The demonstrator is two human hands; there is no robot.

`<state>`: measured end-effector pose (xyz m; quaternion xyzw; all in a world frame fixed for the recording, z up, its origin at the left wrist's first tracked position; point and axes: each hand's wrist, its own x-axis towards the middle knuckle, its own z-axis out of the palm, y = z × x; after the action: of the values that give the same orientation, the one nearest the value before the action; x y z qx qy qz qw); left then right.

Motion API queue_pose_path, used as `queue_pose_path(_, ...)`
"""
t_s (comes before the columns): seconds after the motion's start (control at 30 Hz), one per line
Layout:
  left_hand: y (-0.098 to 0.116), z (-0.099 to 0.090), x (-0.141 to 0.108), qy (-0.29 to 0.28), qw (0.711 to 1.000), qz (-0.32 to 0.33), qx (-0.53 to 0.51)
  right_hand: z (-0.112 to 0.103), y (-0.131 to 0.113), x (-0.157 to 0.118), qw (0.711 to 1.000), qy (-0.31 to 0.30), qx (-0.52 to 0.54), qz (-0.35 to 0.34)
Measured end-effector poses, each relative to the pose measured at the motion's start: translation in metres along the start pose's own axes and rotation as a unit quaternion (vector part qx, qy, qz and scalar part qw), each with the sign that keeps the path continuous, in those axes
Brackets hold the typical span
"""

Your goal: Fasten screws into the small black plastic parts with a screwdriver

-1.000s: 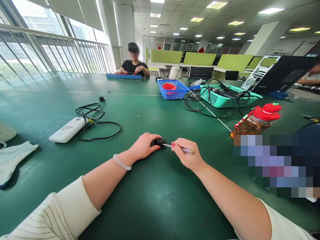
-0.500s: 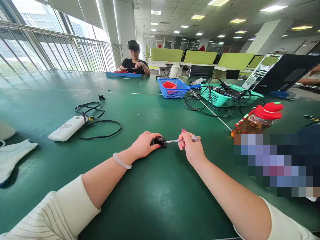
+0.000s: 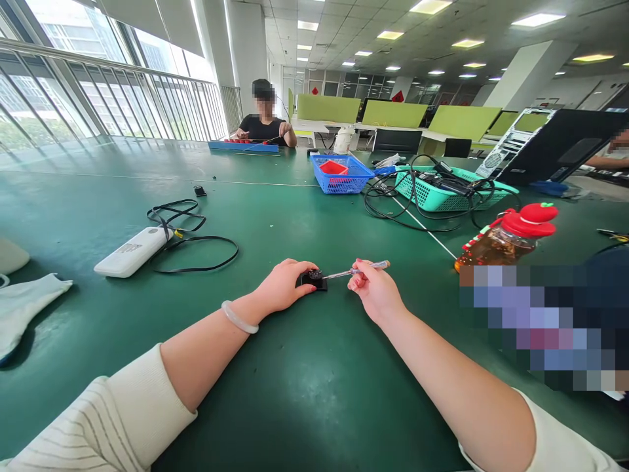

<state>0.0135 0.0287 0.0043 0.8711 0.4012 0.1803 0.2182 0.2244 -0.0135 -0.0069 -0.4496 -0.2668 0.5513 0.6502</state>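
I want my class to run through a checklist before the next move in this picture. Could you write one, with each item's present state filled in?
1. Left hand holds the small black part on the table: ok.
2. Right hand grips the screwdriver by its handle: ok.
3. Screwdriver's tip seated in the part: cannot tell, too small.
4. Black cord apart from both hands: ok.
5. Red-lidded bottle apart from the right hand: ok.

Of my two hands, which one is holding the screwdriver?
Your right hand: it grips the screwdriver by its handle. Your left hand, the one with the pale bangle, instead holds the small black part.
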Motion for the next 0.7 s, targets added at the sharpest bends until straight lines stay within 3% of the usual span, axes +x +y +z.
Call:
queue_pose_path(0.13, 0.0001, 0.0002, -0.0009, 0.002, 1.000, 0.003, -0.002, -0.0007, 0.0003, 0.0002, 1.000, -0.008, 0.008, -0.009)
queue_pose_path(0.37, 0.0025, -0.0004, -0.0012, 0.006, 1.000, 0.001, -0.002, 0.0014, 0.0003, -0.0027, 0.996, -0.091, -0.018, 0.006)
queue_pose_path(0.7, 0.0022, -0.0006, -0.0002, -0.002, 1.000, 0.001, 0.006, -0.0013, 0.0011, -0.0007, 0.996, -0.095, 0.006, 0.002)
